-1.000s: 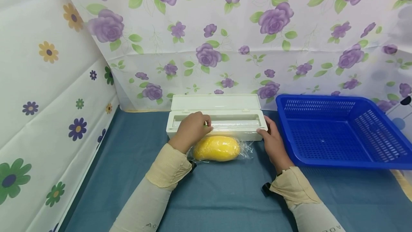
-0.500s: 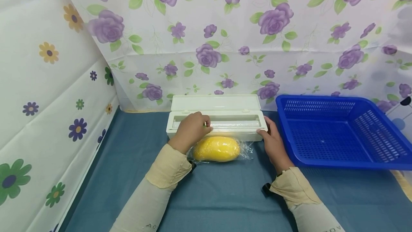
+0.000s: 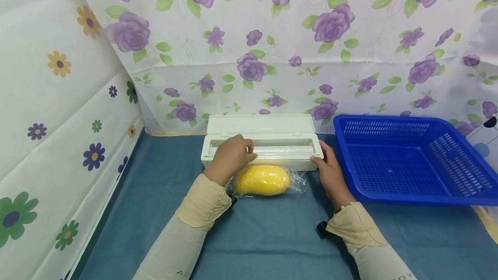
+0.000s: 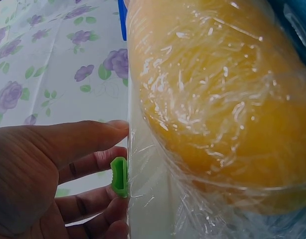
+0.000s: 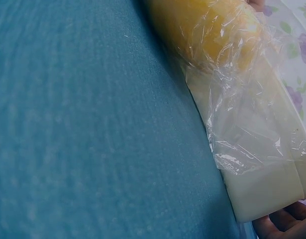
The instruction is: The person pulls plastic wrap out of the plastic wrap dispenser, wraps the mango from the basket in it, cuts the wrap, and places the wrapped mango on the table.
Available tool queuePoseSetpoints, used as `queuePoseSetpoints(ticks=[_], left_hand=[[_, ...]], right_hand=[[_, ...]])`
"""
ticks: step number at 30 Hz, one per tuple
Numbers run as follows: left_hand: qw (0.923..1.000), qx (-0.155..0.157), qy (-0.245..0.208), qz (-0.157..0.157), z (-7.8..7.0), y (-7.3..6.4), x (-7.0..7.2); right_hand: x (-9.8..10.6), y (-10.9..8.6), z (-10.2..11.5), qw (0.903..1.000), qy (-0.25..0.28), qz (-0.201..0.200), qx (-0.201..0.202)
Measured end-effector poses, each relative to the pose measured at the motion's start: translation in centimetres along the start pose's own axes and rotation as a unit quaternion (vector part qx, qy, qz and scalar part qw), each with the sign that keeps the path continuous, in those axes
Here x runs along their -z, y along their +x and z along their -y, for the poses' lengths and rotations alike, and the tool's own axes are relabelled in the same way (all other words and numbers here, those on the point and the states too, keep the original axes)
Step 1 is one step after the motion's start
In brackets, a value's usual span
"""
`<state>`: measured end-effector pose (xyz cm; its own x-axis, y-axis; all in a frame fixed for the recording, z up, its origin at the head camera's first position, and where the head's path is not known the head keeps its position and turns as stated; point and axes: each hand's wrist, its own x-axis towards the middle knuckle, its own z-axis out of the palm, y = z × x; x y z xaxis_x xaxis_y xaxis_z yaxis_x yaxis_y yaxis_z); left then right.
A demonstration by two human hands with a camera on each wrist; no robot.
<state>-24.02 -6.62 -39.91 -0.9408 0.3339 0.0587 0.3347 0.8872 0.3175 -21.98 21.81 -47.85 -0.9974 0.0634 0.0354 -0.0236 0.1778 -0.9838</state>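
A white cling film dispenser box (image 3: 299,165) stands with its lid raised, and a film roll (image 3: 285,150) lies inside. My left hand (image 3: 230,158) is at the box's front rim, its thumb and fingers around a small green slide cutter (image 4: 120,177). The right hand (image 3: 332,175) grips the box's right end, thumb at the front corner and fingers behind. In front of the box lies a yellow mango-shaped fruit (image 3: 262,179) wrapped in cling film; its loose film end (image 5: 247,127) spreads toward the right against the box front. My left hand hides part of the box's left half.
To the right stands a blue perforated plastic basket (image 3: 383,154). A blue-green cloth (image 3: 272,232) covers the table. Floral sheets (image 3: 218,55) hang behind and along the left side.
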Motion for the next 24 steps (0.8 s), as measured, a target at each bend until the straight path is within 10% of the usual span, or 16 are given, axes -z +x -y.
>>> queuePoseSetpoints(ticks=[24], left_hand=[[0.9997, 0.02, -0.002, 0.01, 0.06, 0.01, 0.08]], right_hand=[[0.07, 0.17, -0.32, 1.0, -0.009, 0.002, -0.002]])
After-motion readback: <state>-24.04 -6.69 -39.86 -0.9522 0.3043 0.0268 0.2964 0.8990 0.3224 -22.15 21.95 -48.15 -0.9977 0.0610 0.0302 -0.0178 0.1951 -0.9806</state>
